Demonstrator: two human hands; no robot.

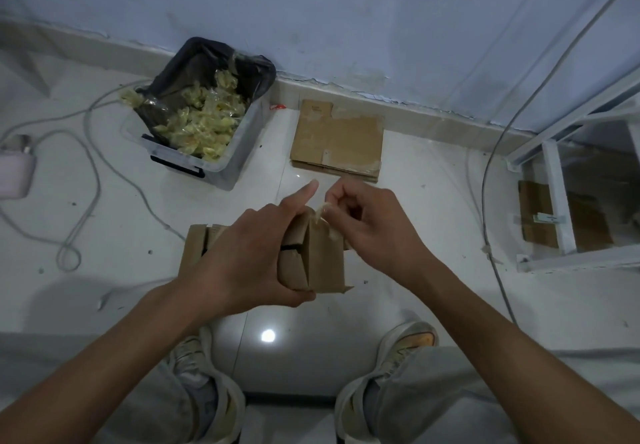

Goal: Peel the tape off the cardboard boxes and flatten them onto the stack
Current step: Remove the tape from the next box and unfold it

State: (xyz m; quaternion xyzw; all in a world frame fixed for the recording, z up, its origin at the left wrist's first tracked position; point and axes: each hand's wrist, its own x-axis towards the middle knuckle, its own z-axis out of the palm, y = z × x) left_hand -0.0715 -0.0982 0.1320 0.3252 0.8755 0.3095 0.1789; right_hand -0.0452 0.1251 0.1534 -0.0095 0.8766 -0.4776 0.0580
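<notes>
Head view: the left hand (242,256) grips a small cardboard box (311,256) at centre, thumb underneath, index finger pointing up. The right hand (374,225) pinches a crumpled strip of tape (323,215) at the box's top edge. The stack of flattened cardboard (337,142) lies on the floor at 12 o'clock; a bin of tape scraps (201,114) sits at 11 o'clock.

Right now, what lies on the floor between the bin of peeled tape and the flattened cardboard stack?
Mostly bare white floor in the head view. Between the bin and the stack only a small red scrap lies by the skirting.
</notes>
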